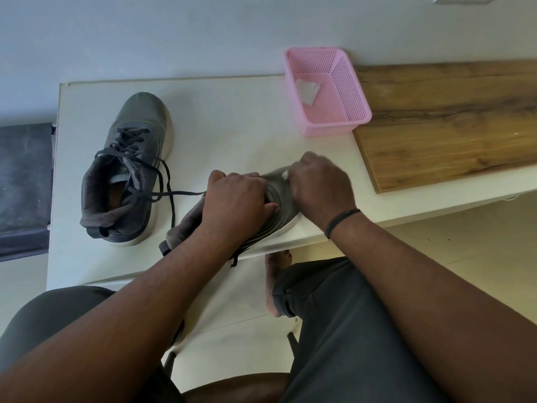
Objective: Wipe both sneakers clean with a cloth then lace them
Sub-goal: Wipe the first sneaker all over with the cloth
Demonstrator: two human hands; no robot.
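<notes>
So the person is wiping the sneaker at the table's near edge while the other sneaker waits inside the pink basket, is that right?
Not quite. The head view shows the other sneaker standing on the white table, left of the pink basket, which holds only a white cloth. The rest holds: both hands work on the sneaker at the near edge.

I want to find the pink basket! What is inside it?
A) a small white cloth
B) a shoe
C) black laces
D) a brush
A: the pink basket at the table's far side holds only a small white cloth; both shoes sit outside it on the table.
</notes>
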